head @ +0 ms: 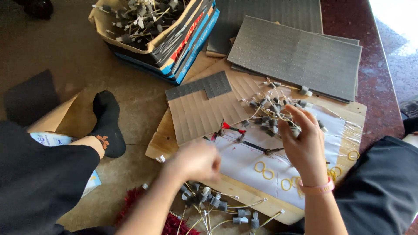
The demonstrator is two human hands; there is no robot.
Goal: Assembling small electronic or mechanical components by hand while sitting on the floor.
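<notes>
Right hand (305, 146) with fingers spread wide over a heap of small grey wired parts (272, 111), left hand (196, 163) blurred, grip unclear, above wooden board (163, 143), yellow rubber bands (264, 170) nearby

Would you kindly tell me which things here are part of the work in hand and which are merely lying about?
In hand:
- right hand on the pile of small grey wired parts
- left hand, blurred
- yellow rubber bands
- wooden board

Lying about:
- grey foam sheets
- cardboard box
</notes>
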